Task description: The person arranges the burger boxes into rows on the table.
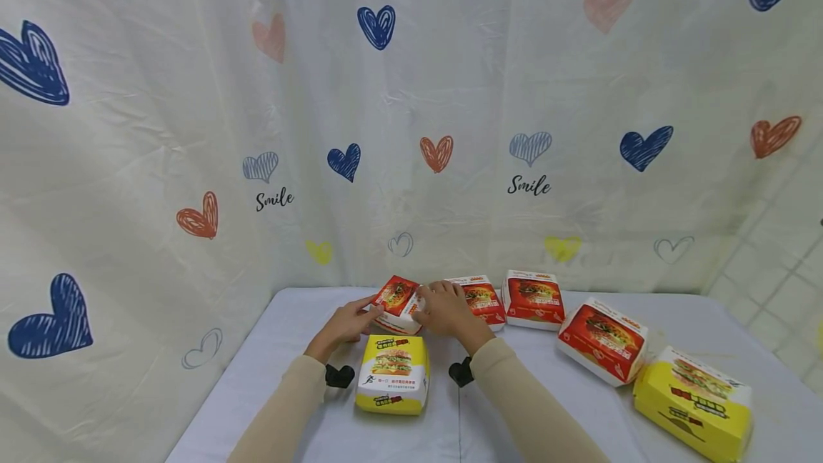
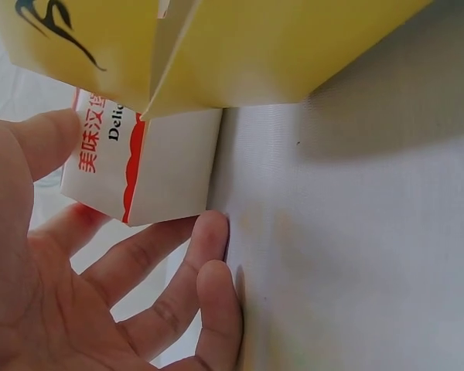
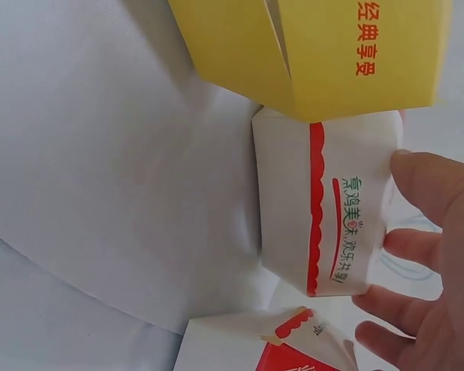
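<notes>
Between both hands, at the far side of the table, is a red-and-white burger box (image 1: 395, 297). The left hand (image 1: 350, 324) holds its left side; in the left wrist view the thumb lies on the printed side (image 2: 108, 147) and the fingers curve along the adjoining edge. From the right, the right hand (image 1: 450, 309) grips the same box, thumb and fingertips at its upper edges in the right wrist view. Directly in front stands a yellow burger box (image 1: 392, 375), closed, between the forearms. It covers part of the held box in both wrist views.
Right of the hands, a second red box (image 1: 482, 299), partly behind the right hand, a third red box (image 1: 534, 299) and another red box (image 1: 603, 341) curve toward a yellow box (image 1: 694, 402) at the right. A heart-printed curtain (image 1: 411, 106) hangs behind the table.
</notes>
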`<state>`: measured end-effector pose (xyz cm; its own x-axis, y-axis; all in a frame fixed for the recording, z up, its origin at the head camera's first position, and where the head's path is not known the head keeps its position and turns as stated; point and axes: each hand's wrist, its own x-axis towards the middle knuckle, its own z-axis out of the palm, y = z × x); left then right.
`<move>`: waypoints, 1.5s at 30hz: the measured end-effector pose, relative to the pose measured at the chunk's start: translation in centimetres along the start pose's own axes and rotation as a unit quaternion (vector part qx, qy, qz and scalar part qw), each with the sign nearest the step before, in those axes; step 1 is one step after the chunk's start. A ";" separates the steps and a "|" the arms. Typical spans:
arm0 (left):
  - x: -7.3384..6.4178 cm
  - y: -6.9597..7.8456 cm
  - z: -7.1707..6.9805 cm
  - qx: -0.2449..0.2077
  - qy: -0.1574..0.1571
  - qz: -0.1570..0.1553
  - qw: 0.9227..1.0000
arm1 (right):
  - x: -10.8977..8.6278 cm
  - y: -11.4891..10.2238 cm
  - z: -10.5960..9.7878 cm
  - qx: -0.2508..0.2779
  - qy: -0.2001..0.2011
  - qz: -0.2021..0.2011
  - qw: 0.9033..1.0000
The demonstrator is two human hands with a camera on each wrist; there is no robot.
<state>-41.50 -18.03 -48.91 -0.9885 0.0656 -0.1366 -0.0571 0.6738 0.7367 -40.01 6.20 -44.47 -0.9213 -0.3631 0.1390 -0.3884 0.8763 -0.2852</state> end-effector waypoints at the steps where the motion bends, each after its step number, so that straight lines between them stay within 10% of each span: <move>1: 0.0 0.0 0.0 0.002 0.001 0.001 1.000 | 0.0 0.0 0.0 0.000 0.000 -0.001 1.000; 45: -0.3 0.1 0.5 0.023 0.033 0.004 0.999 | -0.7 -0.4 0.5 -0.059 0.034 -0.002 0.998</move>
<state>-41.19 -17.67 -49.14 -0.9960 0.0234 -0.0868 -0.0450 0.7062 0.7066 -39.20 5.93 -44.96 -0.9150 -0.3479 0.2042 -0.3833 0.9077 -0.1708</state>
